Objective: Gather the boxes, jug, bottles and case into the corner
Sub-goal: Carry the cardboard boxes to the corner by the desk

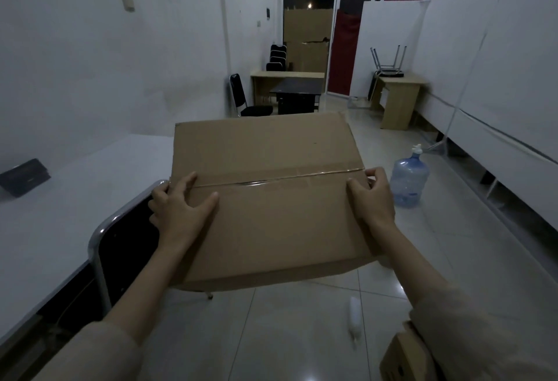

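A large taped cardboard box (271, 199) fills the middle of the head view, held up above the floor. My left hand (181, 208) grips its left edge and my right hand (373, 199) grips its right edge. A blue water jug (409, 180) with a white pump stands on the tiled floor to the right of the box. A white bottle (354, 320) lies blurred on the floor below the box. Another cardboard box (398, 356) shows at the bottom right, partly behind my right sleeve. A dark case (24, 176) lies on the white table at the left.
A white table (75, 214) runs along the left wall, with a black chair (126, 244) pushed against it, just under the box. Desks and chairs (290, 90) stand at the far end. A wooden desk (398, 99) and white partitions line the right side.
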Tool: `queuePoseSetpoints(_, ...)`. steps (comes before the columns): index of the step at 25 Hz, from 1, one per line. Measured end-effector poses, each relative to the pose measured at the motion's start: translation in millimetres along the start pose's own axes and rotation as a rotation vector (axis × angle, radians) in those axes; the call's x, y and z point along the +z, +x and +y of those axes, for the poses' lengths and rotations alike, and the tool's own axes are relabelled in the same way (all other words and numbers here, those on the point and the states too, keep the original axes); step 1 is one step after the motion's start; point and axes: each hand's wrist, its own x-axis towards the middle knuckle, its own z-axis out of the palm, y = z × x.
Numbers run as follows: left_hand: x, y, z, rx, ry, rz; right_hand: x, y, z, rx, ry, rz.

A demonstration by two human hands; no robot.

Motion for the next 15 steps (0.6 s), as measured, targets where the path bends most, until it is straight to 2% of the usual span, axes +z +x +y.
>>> queuePoseSetpoints(6, 79.9, 163.0, -27.2, 0.006, -0.008, -0.090, 102.3, 136.1, 11.7, 0.041, -0.030, 0.035)
queuePoseSetpoints(9, 122.3, 244.3, -30.2, 0.027, -0.014, -0.085, 146.7, 205.1, 11.9, 0.055, -0.035, 0.067)
queuePoseSetpoints(15, 197.1, 357.9, -43.6, 0.052, 0.020, -0.107, 217.3, 311.1, 32.1, 0.104, -0.028, 0.113)
